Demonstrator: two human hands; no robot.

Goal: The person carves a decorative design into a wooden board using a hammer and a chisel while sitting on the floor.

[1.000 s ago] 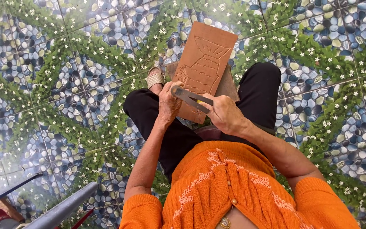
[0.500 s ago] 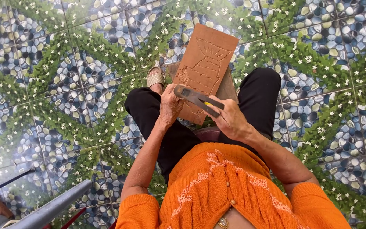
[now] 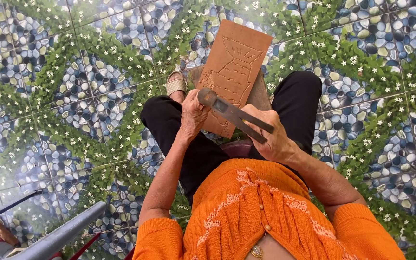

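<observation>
My right hand (image 3: 270, 137) grips the dark metal hammer (image 3: 232, 113), now swung lower, its head beside my left hand (image 3: 192, 113), which is closed against the flat brown carved wooden board (image 3: 234, 67) propped between my knees, so carving continues.

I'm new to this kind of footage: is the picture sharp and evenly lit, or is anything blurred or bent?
Head view: soft, even daylight with faint shadows; the carved board, the hammer and both hands stay fairly sharp; the wide lens bows the floor tile lines toward the edges; a pale glare washes the lower left corner.
</observation>
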